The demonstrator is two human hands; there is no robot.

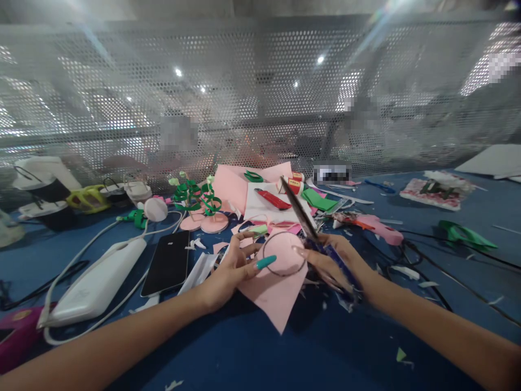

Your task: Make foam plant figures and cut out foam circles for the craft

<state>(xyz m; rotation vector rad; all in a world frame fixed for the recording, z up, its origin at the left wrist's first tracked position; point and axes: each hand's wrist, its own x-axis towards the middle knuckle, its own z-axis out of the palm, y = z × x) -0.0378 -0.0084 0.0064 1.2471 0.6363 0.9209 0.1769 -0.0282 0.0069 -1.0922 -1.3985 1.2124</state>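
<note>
My left hand (234, 269) grips a piece of pink paper (277, 296) along its left side, thumb on top. A dark circle outline shows on the paper, whose lower end tapers to a point. With my right hand (331, 260) I hold scissors (301, 209), blades pointing up and away, blue handle beside the palm. The right thumb tip rests on the paper at the circle's right edge. Just beyond the hands lie a red utility knife (272, 199) on white paper and larger pink sheets (230, 187).
Curled green paper plants (187, 195) stand on pink discs at back left. Nearer are a black phone (167, 263) and a white power bank (100, 277) with cables. A pink glue gun (380, 228) lies right, beside green paper (466, 236). A perforated metal panel (260, 103) rises behind.
</note>
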